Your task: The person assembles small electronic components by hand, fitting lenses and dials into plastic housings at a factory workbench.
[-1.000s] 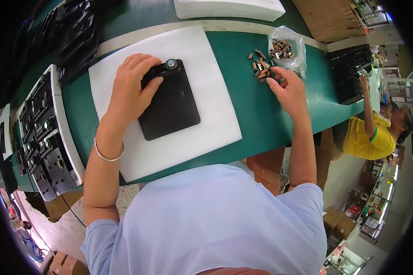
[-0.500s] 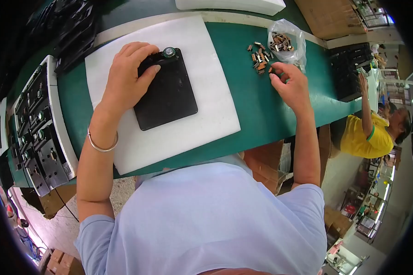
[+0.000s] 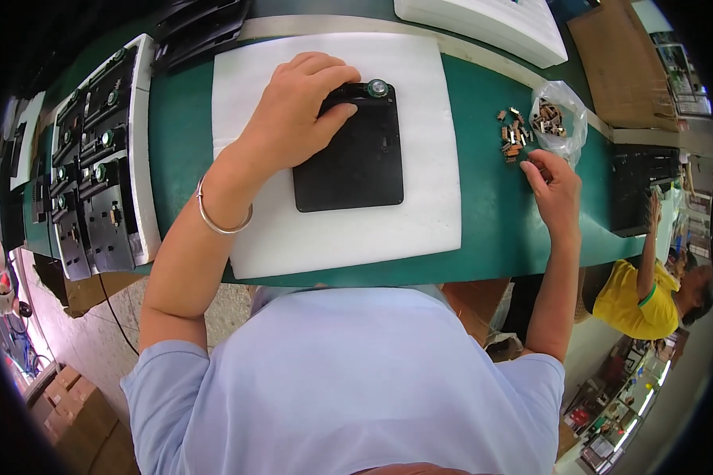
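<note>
**Small parts picked for black panel**

At frame centre, the left hand point(image 3: 297, 115) lies open, pressing the black panel point(image 3: 350, 150) onto a white foam sheet point(image 3: 420, 210). At right, the right hand point(image 3: 553, 184), fingers curled, reaches the loose brown parts point(image 3: 512, 136) beside a clear bag point(image 3: 558, 119); whether it grips one cannot be told. Picking looks underway; carrying a part leftward seems next.

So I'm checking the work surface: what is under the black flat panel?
The black flat panel lies on a white foam sheet, which rests on the green table. The left hand covers the panel's upper left corner, so that part is hidden.
</note>
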Demonstrator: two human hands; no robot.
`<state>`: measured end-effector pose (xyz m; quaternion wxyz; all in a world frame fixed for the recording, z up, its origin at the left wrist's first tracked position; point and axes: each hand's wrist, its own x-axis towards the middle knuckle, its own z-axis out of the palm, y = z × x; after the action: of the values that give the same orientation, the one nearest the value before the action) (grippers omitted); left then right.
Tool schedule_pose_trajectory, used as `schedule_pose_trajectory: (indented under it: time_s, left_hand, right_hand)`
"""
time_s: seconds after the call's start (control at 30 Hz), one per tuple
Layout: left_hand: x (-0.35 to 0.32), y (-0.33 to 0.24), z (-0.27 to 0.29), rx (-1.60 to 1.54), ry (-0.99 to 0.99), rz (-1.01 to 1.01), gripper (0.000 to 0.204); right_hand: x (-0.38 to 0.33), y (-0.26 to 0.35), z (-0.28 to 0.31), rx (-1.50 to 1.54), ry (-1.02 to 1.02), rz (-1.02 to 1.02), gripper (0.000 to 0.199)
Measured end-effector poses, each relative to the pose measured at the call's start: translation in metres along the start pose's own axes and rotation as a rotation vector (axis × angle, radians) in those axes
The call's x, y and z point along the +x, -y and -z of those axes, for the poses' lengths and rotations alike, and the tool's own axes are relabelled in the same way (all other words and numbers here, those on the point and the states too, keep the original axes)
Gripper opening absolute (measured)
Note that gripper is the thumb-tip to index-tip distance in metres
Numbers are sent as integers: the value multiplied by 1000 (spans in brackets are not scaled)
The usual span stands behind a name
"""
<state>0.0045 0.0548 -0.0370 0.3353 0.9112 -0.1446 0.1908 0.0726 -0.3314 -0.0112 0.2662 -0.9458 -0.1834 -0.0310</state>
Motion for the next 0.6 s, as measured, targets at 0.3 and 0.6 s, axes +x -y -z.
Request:
schedule_pose_trajectory:
  time_s: [0.3, 0.6]
  left_hand:
    - [-2, 3, -1, -34, 2, 10, 28]
    - [-1, 3, 0, -10, -22, -51, 32]
  right_hand:
    - [-2, -2, 4, -24, 38, 12, 21]
    - [-6, 12, 5, 21, 49, -68, 19]
